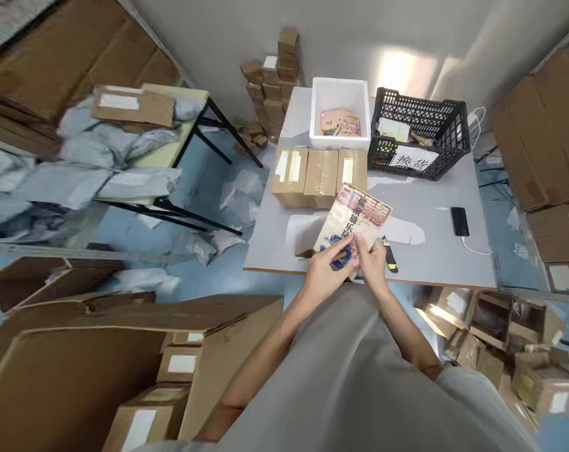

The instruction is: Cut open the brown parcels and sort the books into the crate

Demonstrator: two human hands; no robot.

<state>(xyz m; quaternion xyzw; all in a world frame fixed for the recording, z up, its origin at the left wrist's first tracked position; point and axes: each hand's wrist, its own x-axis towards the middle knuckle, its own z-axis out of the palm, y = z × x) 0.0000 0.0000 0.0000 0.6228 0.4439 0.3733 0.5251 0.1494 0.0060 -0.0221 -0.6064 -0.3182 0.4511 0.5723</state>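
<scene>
Both my hands hold a flat printed packet [356,220] with red lettering above the near edge of the grey table [435,251]. My left hand [325,271] grips its lower left corner, fingers closed on it. Closed on the packet's lower right edge is my right hand [371,260]. A yellow and black utility knife [390,257] lies on the table just right of my right hand. Three taped cardboard boxes [319,177] stand in a row behind the packet.
A white foam box [339,94] with colourful packets and a black plastic crate [420,129] with a paper sign stand at the table's back. A black phone [460,221] on a white cable lies at right. Cardboard cartons fill the floor left and right; grey mailer bags cover a side table [124,150].
</scene>
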